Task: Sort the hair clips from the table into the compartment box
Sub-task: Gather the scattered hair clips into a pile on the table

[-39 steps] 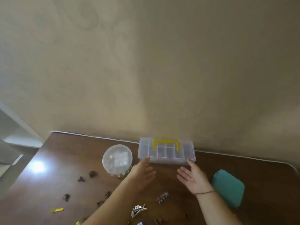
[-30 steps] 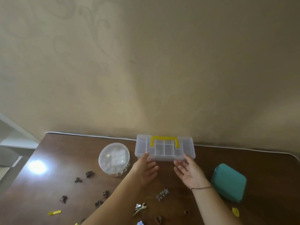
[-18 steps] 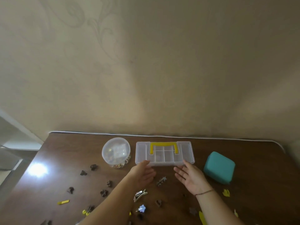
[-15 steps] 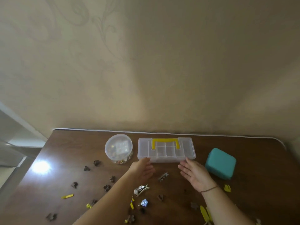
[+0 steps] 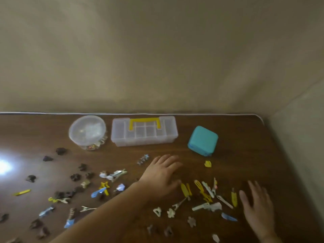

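Note:
A clear compartment box (image 5: 144,133) with a yellow handle (image 5: 144,122) stands closed near the table's far edge. Several hair clips lie scattered over the brown table (image 5: 245,155): dark brown ones (image 5: 75,177) on the left, blue and yellow ones (image 5: 100,191) in the middle, yellow and white ones (image 5: 204,192) on the right. My left hand (image 5: 162,172) rests flat, fingers spread, in front of the box. My right hand (image 5: 257,207) hovers open at the lower right beside the yellow clips. Neither hand holds anything.
A round clear tub (image 5: 87,131) with a lid sits left of the box, with small items in it. A teal square case (image 5: 203,140) sits to the right. A lone yellow clip (image 5: 208,163) lies in front of the case. A wall runs behind the table.
The view has tilted down, showing more clips. Both hands have drawn back from the box toward me; the right hand has swung out to the right.

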A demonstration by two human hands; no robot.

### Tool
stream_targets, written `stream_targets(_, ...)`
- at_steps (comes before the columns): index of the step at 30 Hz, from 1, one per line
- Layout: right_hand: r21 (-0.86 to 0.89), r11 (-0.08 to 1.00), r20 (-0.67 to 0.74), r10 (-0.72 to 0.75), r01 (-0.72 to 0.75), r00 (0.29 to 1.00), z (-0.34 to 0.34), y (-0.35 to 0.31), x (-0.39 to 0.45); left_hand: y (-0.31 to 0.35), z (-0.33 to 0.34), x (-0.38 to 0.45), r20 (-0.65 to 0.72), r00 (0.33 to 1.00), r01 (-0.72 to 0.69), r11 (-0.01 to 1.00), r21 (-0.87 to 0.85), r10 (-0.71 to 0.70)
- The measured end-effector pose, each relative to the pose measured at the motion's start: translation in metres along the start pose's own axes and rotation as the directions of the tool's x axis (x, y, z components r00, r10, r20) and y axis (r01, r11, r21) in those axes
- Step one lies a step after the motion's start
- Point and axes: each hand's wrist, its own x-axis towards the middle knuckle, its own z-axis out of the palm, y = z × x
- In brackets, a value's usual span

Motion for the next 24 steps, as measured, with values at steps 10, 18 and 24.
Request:
stream_targets(10, 0.136, 0.818, 0.043, -0.568, 0.559, 0.822, 0.035, -0.045, -0.067, 0.058, 0.055, 0.059, 0.115, 0.990, -0.078, 0.997, -0.002, 0.078)
stream_targets(18, 0.325, 0.716, -0.104, -0.623, 0.618, 0.775, 0.048, -0.063, -0.102, 0.044, 0.065, 0.081, 0.258, 0.939, -0.259, 0.961, 0.098, 0.226)
stream_targets(24, 0.395, 0.754, -0.120, -0.523, 0.524, 0.844, 0.008, -0.057, -0.016, 0.043, 0.062, 0.039, 0.282, 0.860, -0.450, 0.893, 0.028, 0.425)
